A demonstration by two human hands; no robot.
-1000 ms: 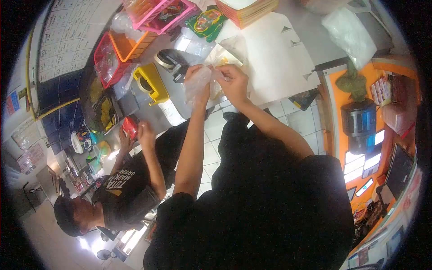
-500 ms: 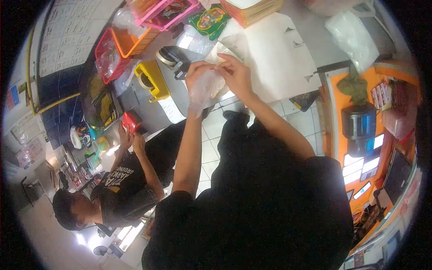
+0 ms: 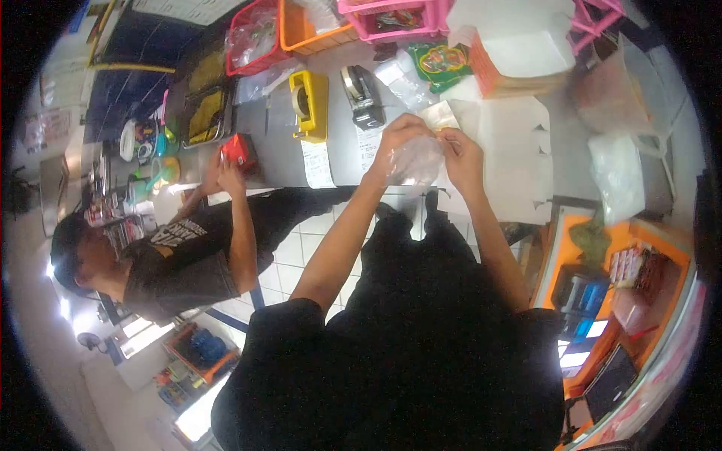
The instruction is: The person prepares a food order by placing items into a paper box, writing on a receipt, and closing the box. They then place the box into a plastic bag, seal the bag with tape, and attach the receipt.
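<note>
Two hands — left hand (image 3: 397,139), right hand (image 3: 461,154) — one clear plastic bag (image 3: 418,159)

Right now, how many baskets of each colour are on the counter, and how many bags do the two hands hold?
Red basket: 1
Orange basket: 1
Pink baskets: 2, one cut off by the frame edge
Clear bag, pinched by left hand and right hand: 1
Total: 5

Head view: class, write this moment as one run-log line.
left hand: holds clear plastic bag | right hand: holds bag too | nearby: yellow tape dispenser on counter | co-worker: holds red box
</note>
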